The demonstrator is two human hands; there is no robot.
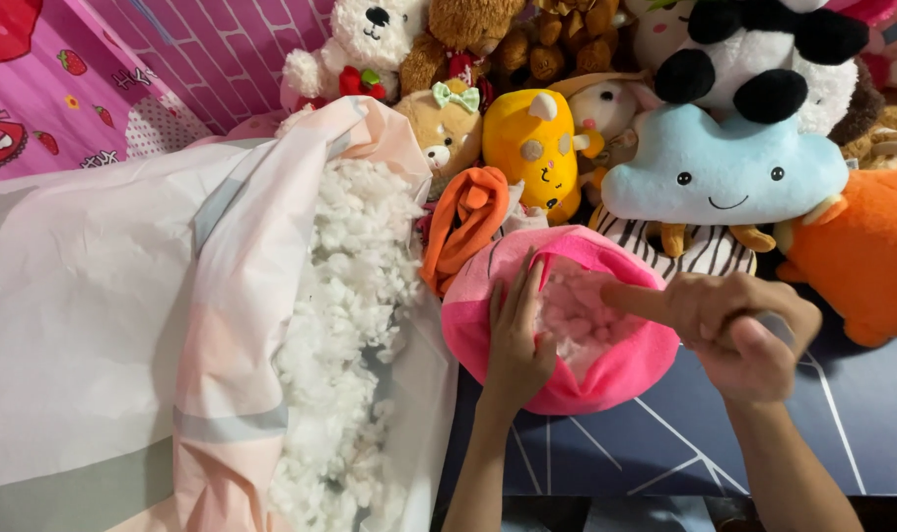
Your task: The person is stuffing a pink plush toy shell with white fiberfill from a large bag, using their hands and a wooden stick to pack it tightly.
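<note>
- The left hand (517, 340) lies flat on the rim of a pink fleece cover (621, 369), fingers (516, 291) together and pressed against the inner edge of its opening.
- The right hand (739, 325) is mostly curled, its forefinger pushed straight into the white stuffing (579, 317) that fills the cover's mouth; it clamps on nothing that I can see.
- The cover sits between the two hands, round and soft, its opening facing up.
- Left of the left fingers, a big pale cloth bag (123, 325) in white, peach and grey lies open, with fluffy clumps of loose white fibre fill (345, 335) spilling along its slit.
- Under both hands is a dark blue bed sheet (853, 414) with thin white lines.
- Beyond the fingers a heap of plush toys is piled up: a light blue smiling cloud (724, 172), a yellow toy (532, 143), an orange one (858, 261) at the far right, a panda (764, 59), and a white bear (365, 44).
- An orange fabric piece (463, 227) lies just beyond the left fingers.
- A pink printed wall hanging (103, 89) shows at the far left.
</note>
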